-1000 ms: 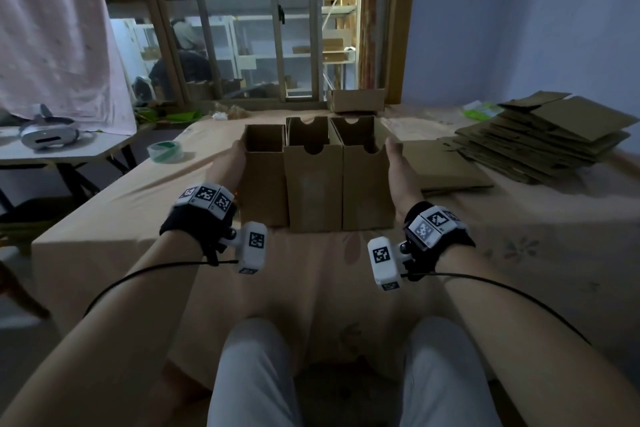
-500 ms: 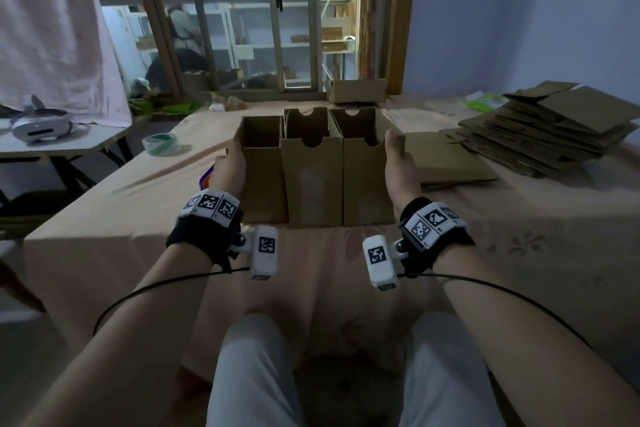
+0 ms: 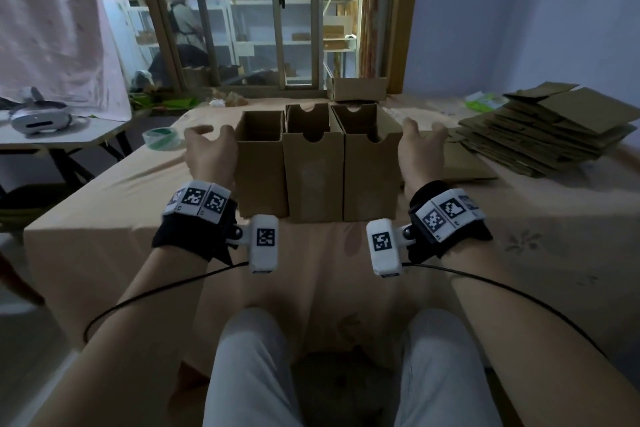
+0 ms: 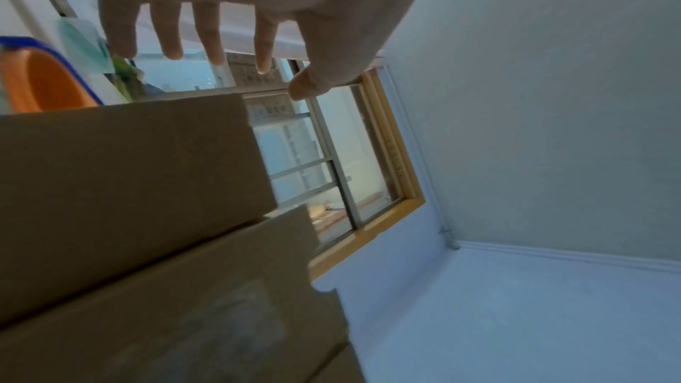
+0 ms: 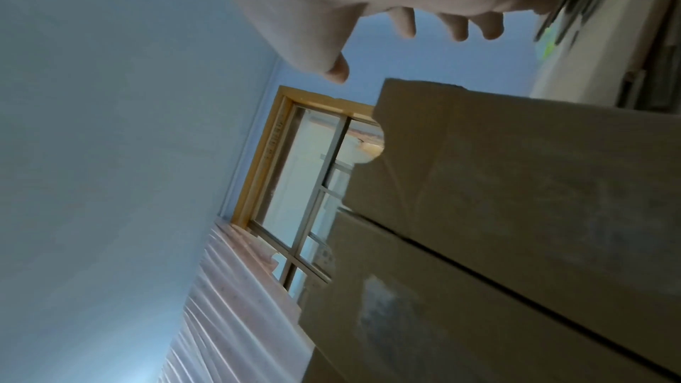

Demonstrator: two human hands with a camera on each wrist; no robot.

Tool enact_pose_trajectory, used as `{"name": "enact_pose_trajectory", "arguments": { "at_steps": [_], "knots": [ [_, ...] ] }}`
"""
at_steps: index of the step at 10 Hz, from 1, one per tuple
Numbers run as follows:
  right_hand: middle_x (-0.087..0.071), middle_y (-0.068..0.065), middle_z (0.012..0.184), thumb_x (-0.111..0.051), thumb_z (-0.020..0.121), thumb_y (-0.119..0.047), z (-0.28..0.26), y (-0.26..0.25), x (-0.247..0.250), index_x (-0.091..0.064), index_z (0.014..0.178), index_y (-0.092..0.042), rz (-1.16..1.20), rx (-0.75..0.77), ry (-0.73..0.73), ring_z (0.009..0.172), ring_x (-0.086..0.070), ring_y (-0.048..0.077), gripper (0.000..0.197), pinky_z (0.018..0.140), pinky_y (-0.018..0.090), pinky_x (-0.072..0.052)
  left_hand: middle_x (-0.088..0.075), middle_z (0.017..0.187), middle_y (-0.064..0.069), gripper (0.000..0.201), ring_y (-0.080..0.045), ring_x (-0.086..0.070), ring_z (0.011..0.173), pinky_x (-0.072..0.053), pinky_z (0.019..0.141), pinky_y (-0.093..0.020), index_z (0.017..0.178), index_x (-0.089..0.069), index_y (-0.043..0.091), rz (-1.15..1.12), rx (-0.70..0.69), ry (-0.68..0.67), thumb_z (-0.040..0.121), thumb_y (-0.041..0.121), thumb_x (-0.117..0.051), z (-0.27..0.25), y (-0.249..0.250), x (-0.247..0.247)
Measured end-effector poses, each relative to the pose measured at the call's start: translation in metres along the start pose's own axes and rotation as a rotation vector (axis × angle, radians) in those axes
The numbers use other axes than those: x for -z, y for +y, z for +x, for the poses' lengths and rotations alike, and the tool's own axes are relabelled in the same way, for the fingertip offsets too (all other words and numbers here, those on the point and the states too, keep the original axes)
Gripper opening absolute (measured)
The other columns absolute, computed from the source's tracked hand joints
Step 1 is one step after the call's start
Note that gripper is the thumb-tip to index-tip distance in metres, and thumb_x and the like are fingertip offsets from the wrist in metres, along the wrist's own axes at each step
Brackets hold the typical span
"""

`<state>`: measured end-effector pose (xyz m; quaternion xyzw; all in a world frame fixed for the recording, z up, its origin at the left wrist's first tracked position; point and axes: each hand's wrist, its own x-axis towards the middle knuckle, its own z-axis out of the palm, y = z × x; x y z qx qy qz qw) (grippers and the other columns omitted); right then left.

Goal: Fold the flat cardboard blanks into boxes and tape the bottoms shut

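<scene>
- Three folded boxes in a row on the desk (image 3: 519, 253), upright, tops open, sides touching: left box (image 3: 261, 173), middle box (image 3: 313, 180), right box (image 3: 370, 177).
- Left hand (image 3: 209, 152) just beside the left box's outer wall, fingers spread and loosely extended, holding nothing; gap to the cardboard visible in the left wrist view.
- Right hand (image 3: 420, 149) just beside the right box's outer wall, fingers relaxed, slightly curled, holding nothing.
- Stack of flat blanks (image 3: 547, 128) at the right of the desk, well apart from the boxes.
- Single flat blank (image 3: 464, 163) between that stack and the right box.
- Tape roll (image 3: 162, 138) left of the boxes, beyond the left hand.
- Small low box (image 3: 356, 88) at the far desk edge.
</scene>
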<state>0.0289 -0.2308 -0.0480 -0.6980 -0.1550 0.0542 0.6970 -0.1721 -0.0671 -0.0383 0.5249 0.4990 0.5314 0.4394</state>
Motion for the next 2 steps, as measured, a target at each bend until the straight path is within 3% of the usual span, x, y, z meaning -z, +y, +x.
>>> {"name": "enact_pose_trajectory", "arguments": {
  "at_steps": [1, 2],
  "knots": [
    [-0.041, 0.008, 0.146, -0.049, 0.095, -0.029, -0.001, -0.010, 0.016, -0.030, 0.147, -0.015, 0.013, 0.126, 0.053, 0.130, -0.044, 0.024, 0.057, 0.096, 0.031, -0.038, -0.059, 0.110, -0.001, 0.028, -0.015, -0.059, 0.093, -0.053, 0.076, -0.032, 0.114, -0.055, 0.023, -0.151, -0.095, -0.070, 0.086, 0.023, -0.055, -0.017, 0.013, 0.012],
    [-0.054, 0.003, 0.131, -0.053, 0.087, -0.025, -0.001, -0.024, 0.040, -0.050, 0.129, -0.018, 0.071, 0.305, 0.138, 0.118, -0.053, 0.019, 0.042, 0.097, 0.035, -0.046, -0.064, 0.100, -0.004, 0.011, -0.021, -0.065, 0.095, -0.057, 0.084, -0.036, 0.096, -0.061, 0.020, -0.299, -0.268, -0.278, 0.090, 0.014, -0.054, -0.039, 0.027, 0.037]
  ]
}}
